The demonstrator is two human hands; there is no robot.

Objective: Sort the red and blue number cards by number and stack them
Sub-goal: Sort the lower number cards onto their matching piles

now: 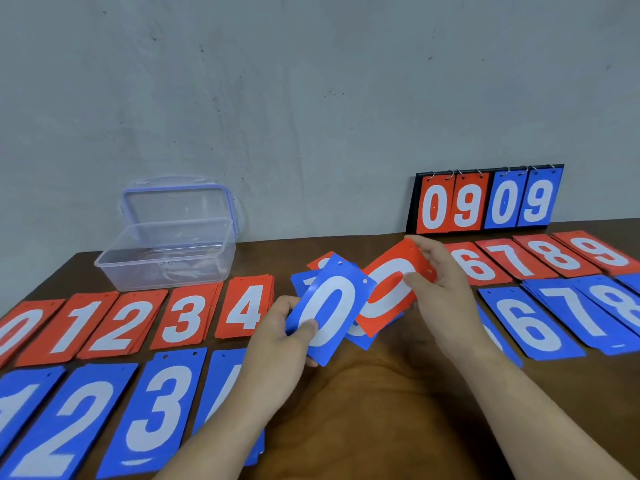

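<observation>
Blue piles [86, 420] of 1, 2, 3 and 4 lay closest to you, at the lower left of the frame. Red piles [180, 317] of 0 to 4 sat just behind them. More piles, 6 and up, filled the right side.

Your left hand [277, 327] pinched the blue 0 card [329, 306] by its bottom end, thumb on the face. Your right hand [446, 289] pinched the red 0 card [391, 289] by its top end, near the holes. Both cards were up off the table [374, 410], in the middle, over some loose cards [356, 336].

These cards looked thin, light and a bit stiff, with smooth, shiny faces. I think they would slide easily. Holding a short end, thumb on top and fingers under, seemed best.
</observation>
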